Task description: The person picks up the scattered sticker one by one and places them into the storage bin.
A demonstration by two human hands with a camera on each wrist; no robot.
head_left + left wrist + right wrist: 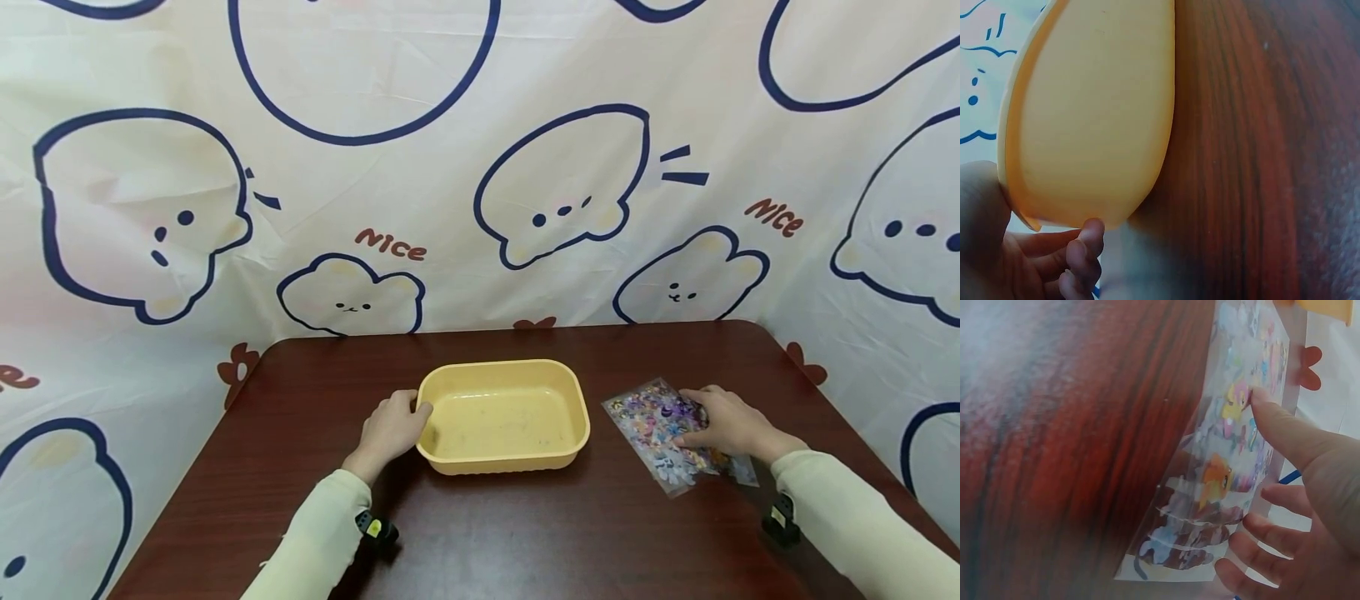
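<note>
Thumb and fingers of the left hand [390,429] pinched the yellow plastic tub [502,421] by its left end, some fingertips hidden overhead. Right of the tub, the right hand [731,423], fingers spread, touched and partly covered a clear cartoon-printed packet [648,429].

Is a reddish-brown table [525,533] with streaked grain; carries 1 yellow basin [502,467] and, apart to its right, clear plastic packaging [651,425] with colorful prints.
</note>
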